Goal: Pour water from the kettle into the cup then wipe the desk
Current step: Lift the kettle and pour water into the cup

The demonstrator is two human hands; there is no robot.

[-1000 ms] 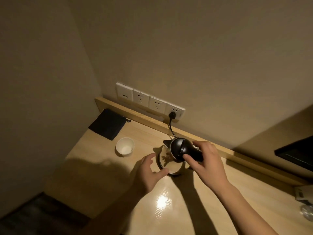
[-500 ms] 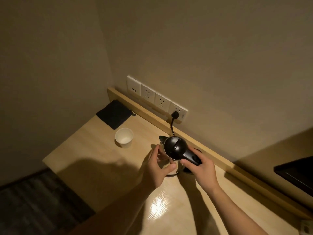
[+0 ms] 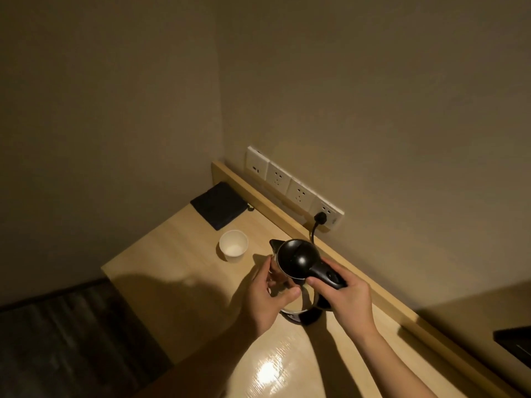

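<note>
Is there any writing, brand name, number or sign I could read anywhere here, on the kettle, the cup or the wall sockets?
None can be read.
kettle: black lid and handle show no legible mark.
cup: plain white, no print visible.
socket panels: only the pin holes show; any small marks are too tiny to read.
dark cloth: no label seen.

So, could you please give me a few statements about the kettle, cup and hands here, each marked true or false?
1. The right hand grips the kettle by its handle. True.
2. The paper cup is lying on its side. False: it stands upright on the desk.
3. The left hand touches the kettle's body. True.
4. The black cloth covers the cup. False: it lies apart, in the desk's far corner.
</note>
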